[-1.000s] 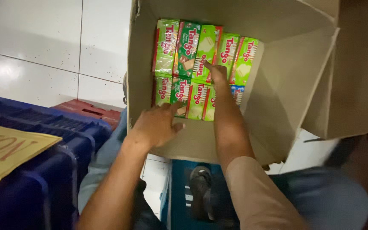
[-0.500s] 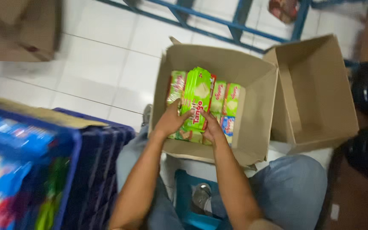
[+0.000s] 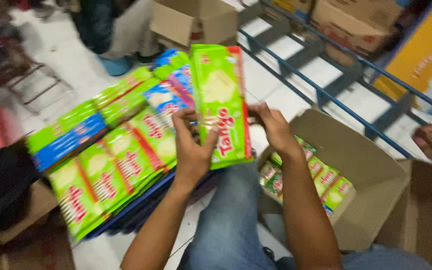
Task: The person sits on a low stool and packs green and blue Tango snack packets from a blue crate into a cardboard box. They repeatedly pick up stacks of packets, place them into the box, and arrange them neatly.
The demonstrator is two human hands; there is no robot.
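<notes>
Fingers of left hand point(image 3: 192, 150) and right hand point(image 3: 274, 127) grip green wafer pack point(image 3: 221, 105), upright, above the lap. Judged step: transfer from cardboard box point(image 3: 371, 175) toward stacked green and blue packs point(image 3: 111, 150) at left. Next: lower it flat, aligned with them. Brown cartons point(image 3: 196, 22) beyond.

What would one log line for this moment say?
left hand + right hand: hold green wafer packet | below: open cardboard box of packets
</notes>
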